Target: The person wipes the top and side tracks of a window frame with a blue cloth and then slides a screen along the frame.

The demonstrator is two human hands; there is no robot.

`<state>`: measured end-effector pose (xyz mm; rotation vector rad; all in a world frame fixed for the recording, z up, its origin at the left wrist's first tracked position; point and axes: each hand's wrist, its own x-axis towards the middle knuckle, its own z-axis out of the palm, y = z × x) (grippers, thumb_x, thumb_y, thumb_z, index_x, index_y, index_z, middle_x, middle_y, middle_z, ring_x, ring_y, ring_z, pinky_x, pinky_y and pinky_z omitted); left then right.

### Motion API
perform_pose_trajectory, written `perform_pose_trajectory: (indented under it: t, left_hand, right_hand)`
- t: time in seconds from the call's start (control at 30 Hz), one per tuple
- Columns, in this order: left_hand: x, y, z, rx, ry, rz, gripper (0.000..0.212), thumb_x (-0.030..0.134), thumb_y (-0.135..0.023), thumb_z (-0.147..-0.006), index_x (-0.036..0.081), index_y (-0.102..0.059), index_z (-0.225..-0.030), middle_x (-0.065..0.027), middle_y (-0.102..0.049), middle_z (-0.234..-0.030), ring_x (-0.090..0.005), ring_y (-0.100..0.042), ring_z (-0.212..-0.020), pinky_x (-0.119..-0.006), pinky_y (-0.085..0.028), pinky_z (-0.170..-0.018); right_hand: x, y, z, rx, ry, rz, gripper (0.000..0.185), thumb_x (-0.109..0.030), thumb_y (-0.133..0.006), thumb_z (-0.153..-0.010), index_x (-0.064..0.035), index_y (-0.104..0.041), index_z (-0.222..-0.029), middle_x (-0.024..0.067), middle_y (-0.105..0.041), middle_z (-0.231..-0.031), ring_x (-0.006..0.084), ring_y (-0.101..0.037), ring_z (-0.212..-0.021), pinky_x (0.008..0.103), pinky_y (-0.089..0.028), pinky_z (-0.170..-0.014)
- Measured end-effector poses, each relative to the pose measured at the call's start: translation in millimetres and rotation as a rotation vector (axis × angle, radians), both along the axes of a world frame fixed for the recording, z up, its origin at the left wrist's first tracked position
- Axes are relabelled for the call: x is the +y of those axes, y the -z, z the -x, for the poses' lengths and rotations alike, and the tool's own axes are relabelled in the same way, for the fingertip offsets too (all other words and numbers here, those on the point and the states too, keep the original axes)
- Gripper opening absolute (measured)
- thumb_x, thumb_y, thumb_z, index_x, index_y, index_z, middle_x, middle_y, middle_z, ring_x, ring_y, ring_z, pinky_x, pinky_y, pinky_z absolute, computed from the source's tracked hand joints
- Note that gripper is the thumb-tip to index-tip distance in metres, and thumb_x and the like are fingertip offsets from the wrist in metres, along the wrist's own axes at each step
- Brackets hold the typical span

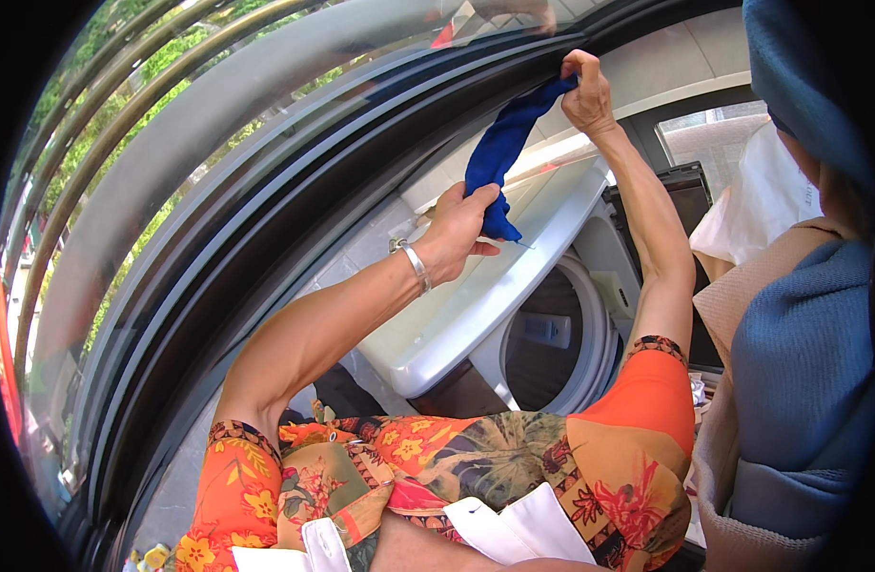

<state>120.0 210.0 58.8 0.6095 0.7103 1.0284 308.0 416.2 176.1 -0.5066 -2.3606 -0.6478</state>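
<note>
A dark blue piece of cloth, narrow and bunched lengthwise, is stretched between my two hands. My right hand pinches its upper end, raised close to the window frame. Lower down, my left hand grips the cloth near its other end, thumb on top, and a loose tip with a thin thread hangs past the fingers. A silver bracelet circles my left wrist. Beneath the cloth stands a top-loading washing machine, whose round drum opening is exposed.
A dark-framed window curves along the left, with metal bars and greenery outside. A dark lid panel stands raised behind the drum. To the right are a white plastic bag and hanging blue-and-beige fabric.
</note>
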Motion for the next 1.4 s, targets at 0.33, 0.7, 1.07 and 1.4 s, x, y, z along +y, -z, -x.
perform_pose_trajectory:
  t: [0.33,0.7,1.07,1.4]
  left_hand:
    - [-31,24,9,-0.055,-0.006,0.042,0.031,0.032,-0.050,-0.094,0.008,-0.048,-0.113,-0.0046,-0.058,-0.095,-0.0156,-0.060,-0.073,-0.034,-0.052,-0.061]
    - [-83,52,32,-0.157,-0.005,0.178,0.026,0.030,-0.052,-0.095,0.013,-0.051,-0.114,-0.0012,-0.060,-0.096,-0.0126,-0.060,-0.077,-0.036,-0.051,-0.064]
    - [-124,76,63,-0.213,0.032,0.282,0.031,0.031,-0.052,-0.095,0.010,-0.052,-0.118,-0.0035,-0.065,-0.100,-0.0145,-0.064,-0.078,-0.034,-0.054,-0.063]
    - [-163,81,120,-0.219,-0.098,0.348,0.033,0.029,-0.052,-0.096,0.009,-0.049,-0.122,-0.0062,-0.061,-0.101,-0.0150,-0.064,-0.076,-0.035,-0.054,-0.063]
  right_hand:
    - [-53,31,28,0.026,-0.122,0.137,0.046,0.018,-0.037,-0.069,-0.0033,-0.040,-0.109,0.0095,-0.054,-0.070,0.0222,-0.063,-0.066,0.0299,-0.051,-0.069]
    - [-113,78,49,0.113,-0.248,0.171,0.042,0.016,-0.043,-0.063,-0.0032,-0.047,-0.100,0.0041,-0.056,-0.059,0.0241,-0.058,-0.058,0.0364,-0.049,-0.078]
    - [-162,112,69,0.125,-0.304,0.323,0.045,0.018,-0.037,-0.061,-0.0023,-0.043,-0.101,0.0036,-0.055,-0.057,0.0216,-0.056,-0.052,0.0458,-0.049,-0.088]
    - [-187,133,104,0.181,-0.323,0.410,0.047,0.017,-0.042,-0.060,-0.0041,-0.044,-0.103,0.0026,-0.056,-0.058,0.0207,-0.057,-0.053,0.0416,-0.047,-0.088]
